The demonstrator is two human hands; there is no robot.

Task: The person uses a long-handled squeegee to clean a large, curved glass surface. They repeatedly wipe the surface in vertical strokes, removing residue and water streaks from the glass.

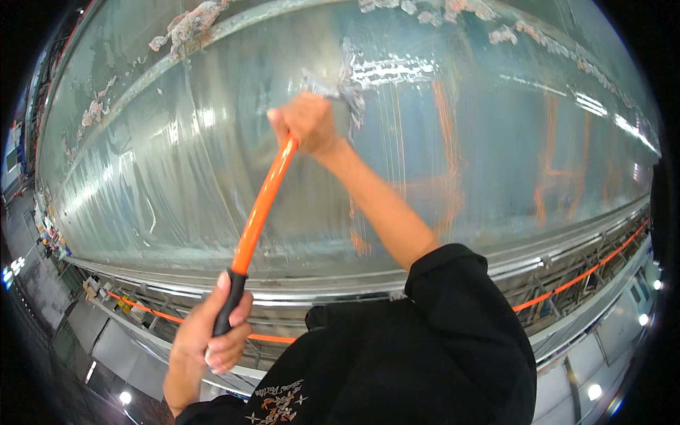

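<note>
One orange pole (261,207) slants up-right; left hand (212,327), right hand (307,122) clenched round it.

From my end I see a broad, glossy grey-green counter (212,163), streaked and wet-looking, with a metal edge (368,294) along its near side. Lumpy greyish-pink clumps (190,30) lie on its far left, and more clumps (467,10) dot the far right. Near the middle I make out a ragged grey mass (352,88). Orange streaks (446,134) show to the right; I can't tell whether they're smears or reflections.
</note>
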